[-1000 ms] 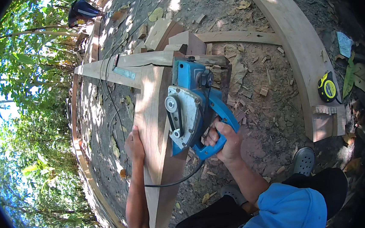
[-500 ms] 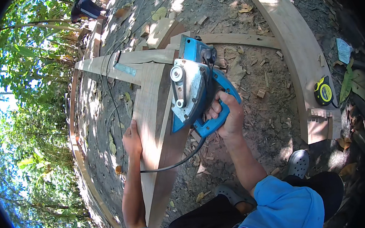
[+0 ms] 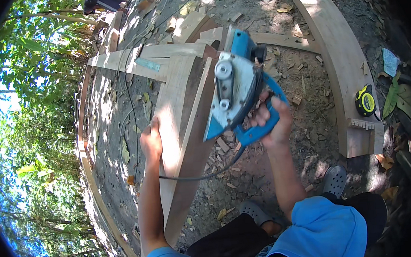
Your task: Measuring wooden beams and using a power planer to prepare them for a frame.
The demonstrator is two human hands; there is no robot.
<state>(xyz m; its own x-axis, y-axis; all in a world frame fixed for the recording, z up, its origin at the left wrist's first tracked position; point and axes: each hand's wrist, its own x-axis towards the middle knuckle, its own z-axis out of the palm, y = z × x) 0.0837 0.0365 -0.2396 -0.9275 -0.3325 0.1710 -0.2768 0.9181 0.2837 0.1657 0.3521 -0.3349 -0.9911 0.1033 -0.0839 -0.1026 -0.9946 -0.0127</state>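
In my right hand [image 3: 275,123] is the rear handle of a blue electric planer [image 3: 240,84], my fingers wrapped round it. The planer is tilted, with its drive belt and two pulleys exposed on the side. It stands just right of a thick wooden beam [image 3: 175,106], over its right side; I cannot tell whether they touch. My left hand [image 3: 151,141] grips the beam's left edge, thumb along the top and the other fingers partly hidden. A black power cord [image 3: 204,178] loops from the planer's handle across the beam to my left forearm.
Across the beam's far end lies another timber [image 3: 108,60] with a try square [image 3: 148,64] on it. At right, a curved timber [image 3: 326,37] carries a yellow tape measure [image 3: 365,102]. Wood chips, offcuts and leaves litter the ground. Another person's leg [image 3: 101,1] shows at far left.
The planer has moved right with my right hand, off the beam's top edge, uncovering more of the beam. My left hand keeps its hold on the left edge.
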